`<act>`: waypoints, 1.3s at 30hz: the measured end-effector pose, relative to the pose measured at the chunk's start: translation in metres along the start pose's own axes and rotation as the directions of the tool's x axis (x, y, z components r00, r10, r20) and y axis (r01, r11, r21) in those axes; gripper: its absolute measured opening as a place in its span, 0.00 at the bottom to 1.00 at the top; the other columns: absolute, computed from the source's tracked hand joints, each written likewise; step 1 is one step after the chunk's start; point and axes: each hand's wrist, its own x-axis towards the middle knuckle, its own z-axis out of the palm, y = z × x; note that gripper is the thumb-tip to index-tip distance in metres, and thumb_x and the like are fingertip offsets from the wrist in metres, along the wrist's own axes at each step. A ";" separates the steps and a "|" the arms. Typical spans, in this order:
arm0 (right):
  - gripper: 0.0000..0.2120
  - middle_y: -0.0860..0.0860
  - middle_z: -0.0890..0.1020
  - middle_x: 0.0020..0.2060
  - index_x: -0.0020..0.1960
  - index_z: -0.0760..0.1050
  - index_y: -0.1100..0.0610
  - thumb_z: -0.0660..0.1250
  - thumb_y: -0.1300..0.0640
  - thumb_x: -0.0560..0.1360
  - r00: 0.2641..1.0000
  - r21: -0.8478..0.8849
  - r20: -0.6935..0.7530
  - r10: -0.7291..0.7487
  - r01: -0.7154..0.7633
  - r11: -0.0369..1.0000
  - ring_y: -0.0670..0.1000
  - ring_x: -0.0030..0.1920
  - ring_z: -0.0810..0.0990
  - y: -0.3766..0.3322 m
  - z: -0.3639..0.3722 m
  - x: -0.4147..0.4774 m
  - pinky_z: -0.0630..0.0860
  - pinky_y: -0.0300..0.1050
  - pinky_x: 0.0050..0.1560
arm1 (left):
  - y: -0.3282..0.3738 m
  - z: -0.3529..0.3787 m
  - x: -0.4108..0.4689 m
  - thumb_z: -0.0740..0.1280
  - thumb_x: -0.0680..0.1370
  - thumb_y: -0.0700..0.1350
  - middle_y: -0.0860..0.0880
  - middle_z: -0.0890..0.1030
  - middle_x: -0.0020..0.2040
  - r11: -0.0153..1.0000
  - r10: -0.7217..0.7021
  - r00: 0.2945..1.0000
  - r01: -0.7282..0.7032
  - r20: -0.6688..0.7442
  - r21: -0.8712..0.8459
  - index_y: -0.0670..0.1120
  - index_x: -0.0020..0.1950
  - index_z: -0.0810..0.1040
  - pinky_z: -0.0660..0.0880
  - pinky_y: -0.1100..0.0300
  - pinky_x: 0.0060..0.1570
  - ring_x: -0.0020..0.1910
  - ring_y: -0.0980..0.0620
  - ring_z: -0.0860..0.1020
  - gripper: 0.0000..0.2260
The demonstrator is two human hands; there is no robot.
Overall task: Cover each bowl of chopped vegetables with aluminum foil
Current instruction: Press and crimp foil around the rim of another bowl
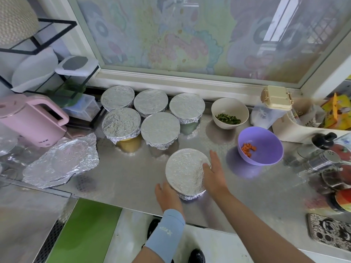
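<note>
The foil bowl (185,168) sits between two hands: right hand (213,174) flat against it, left hand (167,195) fingers hidden.

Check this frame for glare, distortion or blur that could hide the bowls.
Head view: soft daylight through the window, no hard shadows; the steel counter mirrors the purple bowl as a violet smear; the nearest foil-covered bowl glares near white; the wide lens bows the window frame; corners are soft.
</note>
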 end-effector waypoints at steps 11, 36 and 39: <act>0.25 0.49 0.61 0.76 0.78 0.57 0.54 0.55 0.53 0.82 0.994 -0.361 0.071 -0.086 0.106 0.926 0.51 0.75 0.61 0.003 -0.003 0.007 0.57 0.48 0.75 | 0.038 0.025 -0.008 0.54 0.81 0.54 0.46 0.76 0.67 0.972 -0.052 0.990 0.080 0.133 -0.219 0.33 0.63 0.72 0.68 0.54 0.63 0.50 0.50 0.76 0.25; 0.28 0.51 0.59 0.75 0.76 0.58 0.53 0.61 0.53 0.77 0.992 -0.545 0.070 -0.106 0.127 0.829 0.55 0.71 0.65 -0.015 -0.030 0.015 0.66 0.50 0.69 | 0.057 0.014 0.030 0.64 0.80 0.48 0.52 0.68 0.72 0.763 0.376 0.821 -0.538 0.430 0.359 0.54 0.75 0.65 0.65 0.55 0.68 0.71 0.52 0.68 0.23; 0.43 0.45 0.41 0.79 0.79 0.44 0.47 0.67 0.44 0.74 0.934 -0.573 0.330 -0.139 0.316 0.757 0.51 0.78 0.49 -0.023 -0.042 0.023 0.55 0.51 0.75 | 0.057 -0.007 0.034 0.77 0.66 0.58 0.58 0.48 0.80 0.366 0.291 0.621 -0.775 0.728 0.515 0.57 0.79 0.46 0.53 0.54 0.74 0.78 0.57 0.49 0.52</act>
